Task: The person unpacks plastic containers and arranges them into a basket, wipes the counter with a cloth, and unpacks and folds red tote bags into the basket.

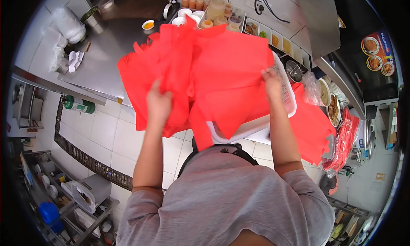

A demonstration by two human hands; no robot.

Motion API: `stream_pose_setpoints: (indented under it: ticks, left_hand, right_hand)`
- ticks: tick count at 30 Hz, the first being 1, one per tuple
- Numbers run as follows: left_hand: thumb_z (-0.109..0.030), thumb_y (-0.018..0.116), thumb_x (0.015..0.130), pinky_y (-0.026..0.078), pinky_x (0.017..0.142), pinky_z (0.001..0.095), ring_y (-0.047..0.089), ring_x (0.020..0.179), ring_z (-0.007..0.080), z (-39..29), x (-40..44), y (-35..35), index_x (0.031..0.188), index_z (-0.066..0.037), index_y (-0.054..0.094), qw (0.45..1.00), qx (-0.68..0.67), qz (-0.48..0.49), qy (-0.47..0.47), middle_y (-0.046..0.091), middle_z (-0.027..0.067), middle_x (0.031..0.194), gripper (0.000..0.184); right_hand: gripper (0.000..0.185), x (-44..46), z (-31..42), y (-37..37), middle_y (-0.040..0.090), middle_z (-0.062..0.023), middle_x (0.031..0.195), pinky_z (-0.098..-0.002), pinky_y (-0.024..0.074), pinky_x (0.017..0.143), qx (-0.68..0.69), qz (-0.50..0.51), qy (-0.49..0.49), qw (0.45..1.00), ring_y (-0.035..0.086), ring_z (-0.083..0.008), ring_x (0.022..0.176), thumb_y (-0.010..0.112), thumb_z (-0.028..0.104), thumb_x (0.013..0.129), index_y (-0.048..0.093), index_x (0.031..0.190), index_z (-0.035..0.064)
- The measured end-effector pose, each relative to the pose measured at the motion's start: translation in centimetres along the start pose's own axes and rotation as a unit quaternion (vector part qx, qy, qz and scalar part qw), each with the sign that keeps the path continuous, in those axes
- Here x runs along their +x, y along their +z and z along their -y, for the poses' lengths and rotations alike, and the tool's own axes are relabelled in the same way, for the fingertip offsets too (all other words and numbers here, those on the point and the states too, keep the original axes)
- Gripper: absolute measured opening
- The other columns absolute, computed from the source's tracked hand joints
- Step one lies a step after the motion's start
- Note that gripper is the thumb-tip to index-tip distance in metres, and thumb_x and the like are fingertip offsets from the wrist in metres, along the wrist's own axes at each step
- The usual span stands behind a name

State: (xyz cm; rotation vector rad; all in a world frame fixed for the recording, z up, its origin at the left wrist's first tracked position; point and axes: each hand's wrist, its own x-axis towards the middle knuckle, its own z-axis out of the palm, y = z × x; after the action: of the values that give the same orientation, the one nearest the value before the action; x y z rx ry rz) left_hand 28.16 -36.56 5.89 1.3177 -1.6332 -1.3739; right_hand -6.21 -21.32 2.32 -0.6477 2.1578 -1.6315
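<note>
A pile of red cloth bags (158, 62) spreads over the counter edge, with loop-like strips at its top left. My left hand (160, 103) is closed against the near side of this pile; it is slightly blurred and some fingertips are lost in the red. In my right hand (272, 81), thumb and fingers pinch the right edge of a flat red bag (230, 62). That bag lies partly over a white perforated basket (290, 96), hiding most of it. Below my right forearm, more red bags (311, 126) lie on the right.
Sauce bottles (199, 4) and tubs (216, 7) stand behind the bags, beside a row of food trays (275, 41). A small cup of orange sauce (148, 25) sits on the steel counter (106, 54). Plastic-wrapped red bundles (348, 139) lie far right. Shelving (77, 199) stands lower left.
</note>
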Motion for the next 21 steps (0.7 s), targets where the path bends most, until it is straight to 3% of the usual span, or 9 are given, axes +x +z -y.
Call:
stream_pose_setpoints:
  ticks: [3,5,9,11,12,14,16,19,21]
  left_hand:
    - [0.004,0.050,0.077,0.046,0.061,0.0235,0.052,0.064,0.0088,-1.2,1.0,-4.0,0.132,0.005,0.046,0.985,-0.041,-0.125,0.115,0.064,0.0095,0.085,0.055]
    - [0.006,0.049,0.076,0.048,0.065,0.0238,0.058,0.070,0.0106,-3.8,-0.6,-5.2,0.132,0.002,0.047,0.972,0.050,-0.168,0.158,0.066,0.0133,0.092,0.056]
    - [0.006,0.049,0.076,0.051,0.076,0.0295,0.066,0.091,0.0208,-7.5,-3.3,-5.0,0.132,-0.003,0.048,0.923,0.201,-0.196,0.265,0.063,0.0195,0.114,0.057]
    - [0.004,0.050,0.077,0.051,0.081,0.0340,0.062,0.102,0.0279,-7.3,-3.1,-3.7,0.134,-0.004,0.047,0.893,0.320,-0.178,0.262,0.057,0.0198,0.123,0.057]
    - [0.003,0.051,0.078,0.051,0.084,0.0362,0.060,0.107,0.0314,-6.9,-2.6,-2.9,0.135,-0.004,0.046,0.873,0.378,-0.169,0.258,0.055,0.0199,0.128,0.058]
    - [0.001,0.051,0.079,0.048,0.090,0.0393,0.056,0.113,0.0346,-3.3,-0.1,-0.3,0.136,-0.005,0.044,0.893,0.402,-0.094,0.177,0.050,0.0200,0.132,0.057]
    - [-0.004,0.055,0.081,0.045,0.095,0.0393,0.055,0.113,0.0341,2.3,2.5,1.9,0.137,-0.005,0.041,0.925,0.362,0.032,0.111,0.051,0.0199,0.131,0.057]
    - [-0.012,0.060,0.083,0.045,0.092,0.0412,0.058,0.106,0.0336,1.0,0.4,3.8,0.125,-0.003,0.053,0.953,0.174,-0.089,0.232,0.058,0.0199,0.118,0.044]
    - [-0.016,0.061,0.083,0.046,0.087,0.0420,0.059,0.100,0.0339,-1.1,-2.2,4.4,0.112,-0.002,0.060,0.964,0.075,0.010,0.257,0.062,0.0196,0.107,0.032]
  right_hand:
    - [0.013,-0.4,2.5,-0.8,0.063,-0.0044,0.092,-0.0252,0.0438,0.079,0.055,-0.078,-0.107,0.990,0.055,-0.0096,0.084,0.054,0.009,0.094,0.056,0.101,-0.0009]
    - [0.013,-0.6,4.4,-0.7,0.063,-0.0046,0.094,-0.0243,0.0438,0.079,0.128,-0.083,-0.153,0.976,0.055,-0.0091,0.084,0.052,0.009,0.095,0.055,0.103,-0.0009]
    - [0.012,-1.4,10.2,-0.2,0.060,-0.0035,0.096,-0.0224,0.0433,0.080,0.069,-0.181,-0.263,0.945,0.054,-0.0089,0.086,0.053,0.010,0.095,0.054,0.103,0.0007]
    - [0.014,-1.2,13.4,-0.5,0.062,-0.0062,0.100,-0.0228,0.0440,0.082,0.045,-0.254,-0.323,0.911,0.056,-0.0101,0.089,0.052,0.008,0.095,0.053,0.106,-0.0012]
    - [0.015,-1.6,15.4,-0.7,0.061,-0.0067,0.101,-0.0237,0.0447,0.082,0.086,-0.243,-0.383,0.887,0.056,-0.0107,0.090,0.053,0.007,0.095,0.053,0.106,-0.0017]
    - [0.016,-2.6,19.7,-1.2,0.062,-0.0075,0.101,-0.0245,0.0462,0.081,0.157,-0.212,-0.472,0.841,0.058,-0.0117,0.090,0.055,0.006,0.093,0.054,0.107,-0.0024]
    - [0.016,-3.9,22.8,-1.7,0.063,-0.0078,0.098,-0.0240,0.0472,0.079,0.187,-0.202,-0.509,0.815,0.059,-0.0119,0.088,0.057,0.005,0.092,0.054,0.106,-0.0030]
    - [0.015,-4.8,25.8,-2.6,0.065,-0.0083,0.095,-0.0222,0.0481,0.075,0.176,-0.243,-0.544,0.784,0.061,-0.0115,0.082,0.060,0.005,0.090,0.056,0.102,-0.0041]
    - [0.014,-5.5,26.3,-3.5,0.066,-0.0093,0.092,-0.0212,0.0488,0.071,0.145,-0.283,-0.566,0.760,0.061,-0.0111,0.076,0.063,0.005,0.089,0.060,0.097,-0.0052]
